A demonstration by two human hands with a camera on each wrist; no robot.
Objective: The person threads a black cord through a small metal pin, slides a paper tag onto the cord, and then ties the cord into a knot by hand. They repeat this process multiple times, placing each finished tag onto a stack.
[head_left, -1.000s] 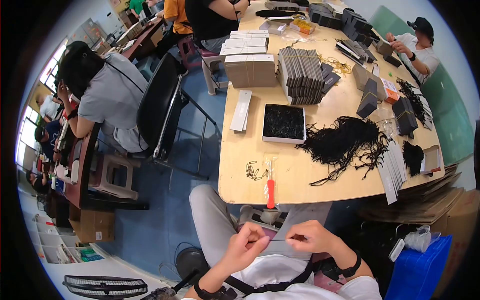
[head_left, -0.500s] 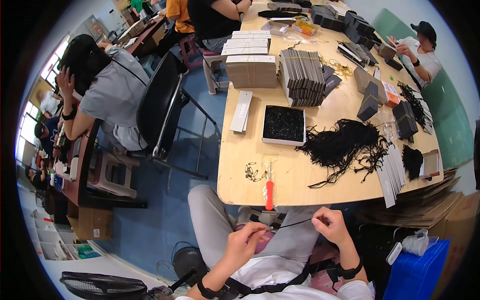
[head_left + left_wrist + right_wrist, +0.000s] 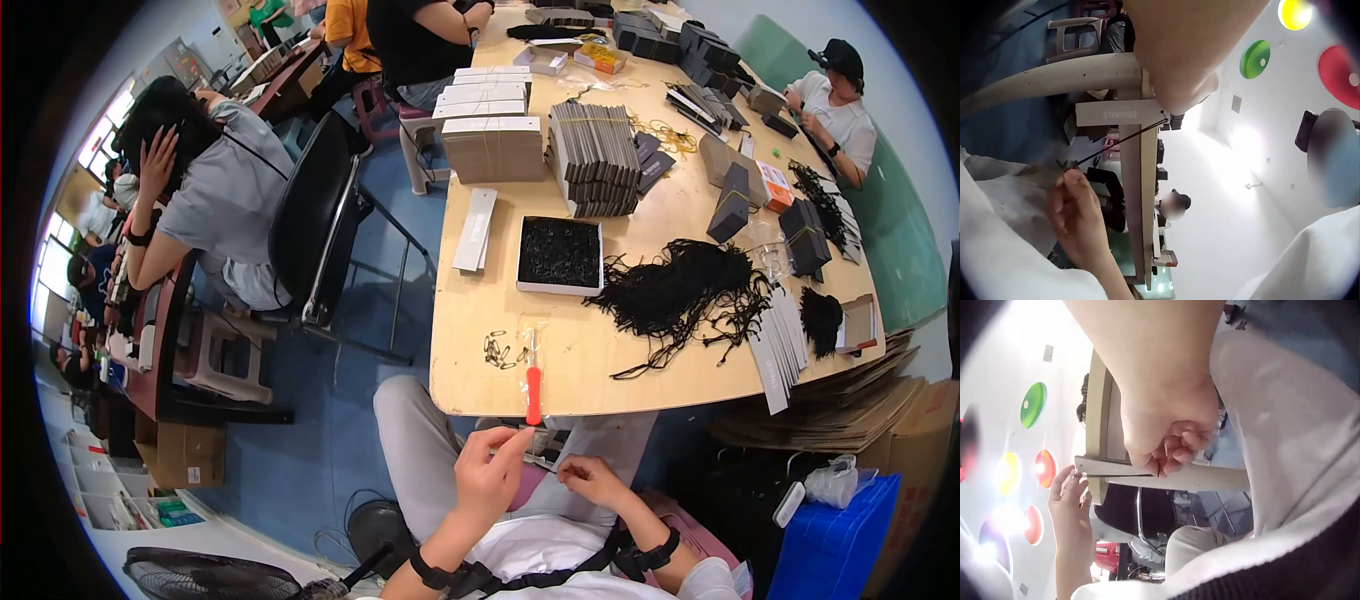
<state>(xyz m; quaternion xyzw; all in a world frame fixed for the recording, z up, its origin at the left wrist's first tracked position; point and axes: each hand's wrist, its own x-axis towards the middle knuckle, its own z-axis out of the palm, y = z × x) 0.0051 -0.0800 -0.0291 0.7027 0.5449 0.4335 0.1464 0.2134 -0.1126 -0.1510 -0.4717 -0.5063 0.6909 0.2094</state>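
Observation:
A thin black cord [image 3: 1119, 142] runs taut between my two hands, above my lap. My left hand [image 3: 487, 475] pinches one end at its fingertips, thumb and index together. A white tag [image 3: 1110, 114] printed ORIGINALS shows right by the left fingertips in the left wrist view, its punched hole close to the cord's end. My right hand [image 3: 597, 482] is lower and to the right, its fingers curled as it pinches the cord's other end. In the right wrist view the back of my right hand [image 3: 1169, 425] fills the middle, the left hand [image 3: 1071, 509] beyond it.
On the table [image 3: 470, 375] ahead lie a red-handled tool [image 3: 533, 395], small metal pins [image 3: 500, 350], a box of black pieces [image 3: 560, 252] and a heap of black cords [image 3: 680, 285]. Stacked tags [image 3: 493, 150] stand farther back. A fan [image 3: 210, 575] is at lower left.
The cord first showed as a short length between close hands. The right hand drew it up and right, then came down toward the lap. The left hand has risen slightly.

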